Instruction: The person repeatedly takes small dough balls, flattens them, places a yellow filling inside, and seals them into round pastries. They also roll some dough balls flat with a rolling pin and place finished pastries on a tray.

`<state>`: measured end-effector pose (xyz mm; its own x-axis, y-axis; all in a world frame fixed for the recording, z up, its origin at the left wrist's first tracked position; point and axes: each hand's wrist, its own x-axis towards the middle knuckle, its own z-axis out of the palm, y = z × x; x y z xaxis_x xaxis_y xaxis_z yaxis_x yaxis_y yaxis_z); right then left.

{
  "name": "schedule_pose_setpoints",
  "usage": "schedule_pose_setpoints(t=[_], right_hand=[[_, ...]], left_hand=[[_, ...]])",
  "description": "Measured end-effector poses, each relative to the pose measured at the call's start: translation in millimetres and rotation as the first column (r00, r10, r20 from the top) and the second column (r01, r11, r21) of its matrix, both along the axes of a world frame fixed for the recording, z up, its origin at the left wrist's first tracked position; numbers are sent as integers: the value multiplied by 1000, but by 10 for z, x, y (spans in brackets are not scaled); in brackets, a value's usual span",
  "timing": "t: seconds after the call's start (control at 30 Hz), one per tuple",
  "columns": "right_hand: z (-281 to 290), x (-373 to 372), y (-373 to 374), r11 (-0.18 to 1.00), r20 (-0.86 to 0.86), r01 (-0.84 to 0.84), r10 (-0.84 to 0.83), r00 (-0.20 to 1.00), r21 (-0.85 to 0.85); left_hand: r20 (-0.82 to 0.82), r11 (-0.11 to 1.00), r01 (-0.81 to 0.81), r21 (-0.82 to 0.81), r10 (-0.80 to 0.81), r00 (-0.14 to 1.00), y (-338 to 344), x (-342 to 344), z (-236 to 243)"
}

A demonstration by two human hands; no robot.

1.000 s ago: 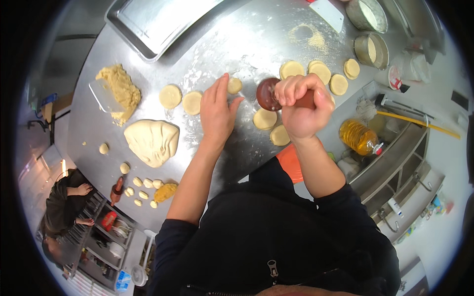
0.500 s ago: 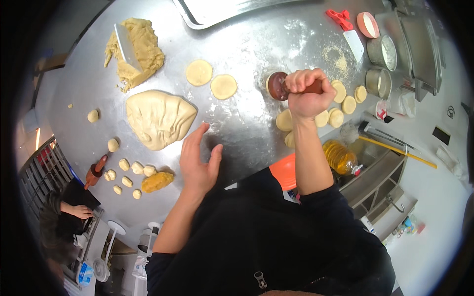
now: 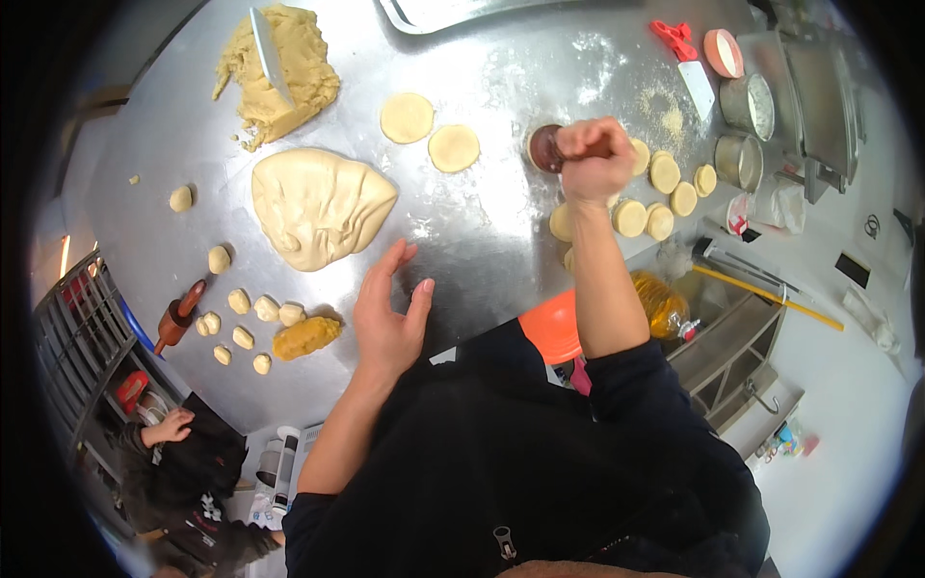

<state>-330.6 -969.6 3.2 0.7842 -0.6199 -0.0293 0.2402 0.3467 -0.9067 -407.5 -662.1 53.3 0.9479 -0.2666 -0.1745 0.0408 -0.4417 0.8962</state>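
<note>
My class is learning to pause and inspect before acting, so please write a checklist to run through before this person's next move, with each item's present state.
1. Right hand closed around the reddish-brown, round-ended, wooden-looking tool: ok.
2. Left hand empty and away from the tool: ok.
3. Large, pale, folded dough mound apart from the left hand: ok, a gap shows between them.
4. Surface directly under the tool's round end inspected: cannot tell, the tool hides it.
5. Shiny grey metal table free of loose white powder: not ok, patches lie beyond the tool.
</note>
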Motion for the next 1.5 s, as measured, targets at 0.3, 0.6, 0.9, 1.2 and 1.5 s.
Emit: schedule_pose_setpoints(t=[0.3,0.6,0.9,1.2,1.5], right_hand=[[451,-195,-269,377,104,-13,-223,969,926],[507,-373,358,482,27,19,-88,996,876],[464,-630,-60,697,42,-64,48,998,714],[514,-792,-178,825,-57,83,-61,996,559],[638,-839,360,814,-96,46,13,995,579]], left_hand=[[-454,895,-182,-406,-26,890,-344,154,56],[-788,545,-572,-613,-364,497,-908,530,91],[-786,684,-505,-527,-165,596,-743,636,17],[150,990,111,82,-122,981,-215,716,51],[295,684,-175,708,-61,954,2271,1546,-298]])
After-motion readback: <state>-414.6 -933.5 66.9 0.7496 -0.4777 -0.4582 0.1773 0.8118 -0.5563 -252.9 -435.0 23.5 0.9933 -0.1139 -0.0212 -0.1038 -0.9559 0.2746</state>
